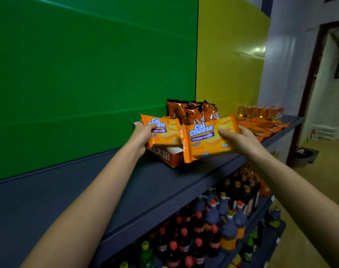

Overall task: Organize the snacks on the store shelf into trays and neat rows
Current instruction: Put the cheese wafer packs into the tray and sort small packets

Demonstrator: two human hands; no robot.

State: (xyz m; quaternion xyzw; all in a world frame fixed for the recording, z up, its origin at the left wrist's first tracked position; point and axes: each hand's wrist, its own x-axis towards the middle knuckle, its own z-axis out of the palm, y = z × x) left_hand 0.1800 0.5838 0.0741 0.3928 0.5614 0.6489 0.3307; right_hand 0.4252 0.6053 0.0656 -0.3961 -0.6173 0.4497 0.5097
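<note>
1. Dim overall: colours are muted and the shelf (164,186) reads as dark slate.
2. A bright glare patch sits on the glossy wall (259,50) high above the right hand (240,140). Faint sheen streaks cross the green panel (87,74) above the left hand (141,136).
3. The wafer packs (203,140) the hands hold are sharp, with legible lettering.
4. Bottles (203,229) below the hands lie in shadow, soft and smeary.
5. Wide-angle distortion — the forearms stretch toward the lower corners.

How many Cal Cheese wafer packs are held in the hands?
2: the left pack in the left hand above the red tray; the right pack in the right hand. Others may hide behind.
</note>
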